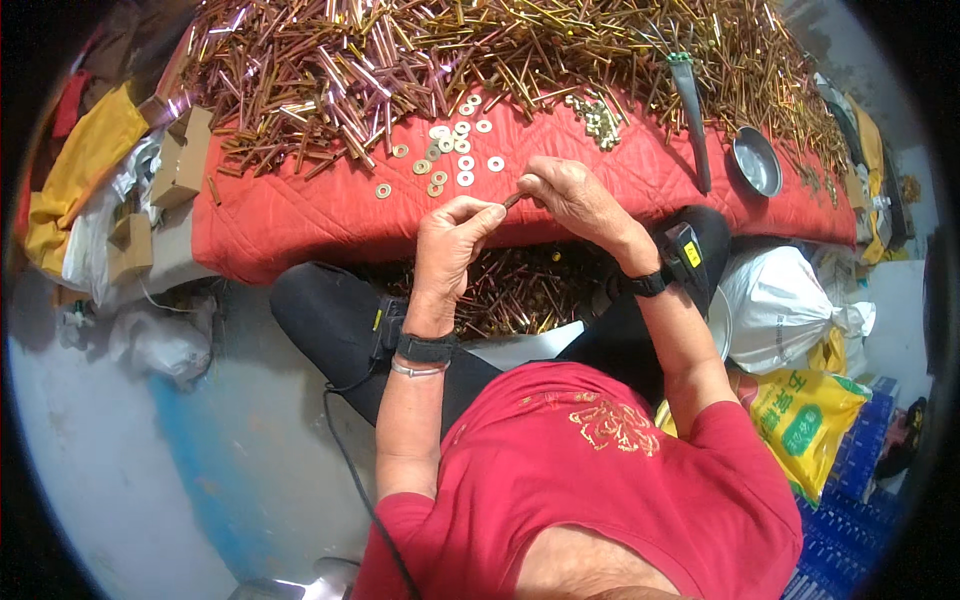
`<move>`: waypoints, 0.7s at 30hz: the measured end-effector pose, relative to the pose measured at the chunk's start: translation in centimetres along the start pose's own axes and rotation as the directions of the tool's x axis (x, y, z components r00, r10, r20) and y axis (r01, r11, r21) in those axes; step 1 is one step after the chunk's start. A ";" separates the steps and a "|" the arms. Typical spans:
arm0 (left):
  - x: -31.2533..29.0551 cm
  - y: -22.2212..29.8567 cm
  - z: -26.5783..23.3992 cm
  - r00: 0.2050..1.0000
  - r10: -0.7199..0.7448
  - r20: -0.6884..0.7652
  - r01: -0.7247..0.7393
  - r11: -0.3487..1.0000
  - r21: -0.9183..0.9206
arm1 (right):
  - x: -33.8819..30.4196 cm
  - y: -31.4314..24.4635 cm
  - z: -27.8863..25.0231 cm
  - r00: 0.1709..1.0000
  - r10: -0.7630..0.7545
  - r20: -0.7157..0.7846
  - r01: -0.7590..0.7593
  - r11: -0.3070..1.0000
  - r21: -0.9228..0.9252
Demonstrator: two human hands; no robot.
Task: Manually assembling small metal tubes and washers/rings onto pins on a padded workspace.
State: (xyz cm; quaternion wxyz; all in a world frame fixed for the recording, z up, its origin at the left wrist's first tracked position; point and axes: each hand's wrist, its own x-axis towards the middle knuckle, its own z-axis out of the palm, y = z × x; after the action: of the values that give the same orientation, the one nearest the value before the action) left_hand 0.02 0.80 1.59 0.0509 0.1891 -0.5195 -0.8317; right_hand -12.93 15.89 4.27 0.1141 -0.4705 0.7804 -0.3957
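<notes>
My left hand is closed, thumb and forefinger pinching one end of a short brown metal rod. The other end is held between the fingers of my right hand, which partly hide it. Both hands are raised at the near edge of a red quilted cloth. Just beyond them, several flat metal washers lie scattered on the cloth. A small heap of pale short metal pieces sits farther right. Across the far side spreads a big pile of loose copper- and gold-coloured metal rods.
A dark-handled tool and a round metal bowl lie on the right. More rods are heaped below the cloth between my legs. White sack and yellow bag stand right; cardboard boxes left. A black cable runs past my left arm.
</notes>
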 end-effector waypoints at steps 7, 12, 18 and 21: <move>0.0 -0.5 0.4 0.999 0.032 -0.022 -0.033 0.999 -0.039 | 0.0 0.9 0.4 0.989 0.150 -0.016 -0.140 0.952 0.274; 0.4 -0.8 0.4 0.999 0.005 -0.033 -0.010 0.990 -0.141 | 0.9 -0.5 1.6 0.963 -0.132 -0.233 0.162 0.981 0.111; 0.1 -1.0 0.3 1.000 -0.027 -0.011 0.025 0.988 -0.154 | 0.9 -1.2 1.6 0.986 0.128 -0.107 -0.120 0.990 0.076; 0.4 -1.0 0.1 0.999 -0.024 -0.021 0.020 0.986 -0.167 | 0.8 -0.6 2.0 0.955 -0.019 -0.297 0.094 0.966 0.243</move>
State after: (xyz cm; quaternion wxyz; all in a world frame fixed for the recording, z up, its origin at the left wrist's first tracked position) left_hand -0.25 1.18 0.65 0.0632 0.1996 -0.4455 -0.8705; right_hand -11.86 14.05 3.53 0.0454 -0.4106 0.7176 -0.5607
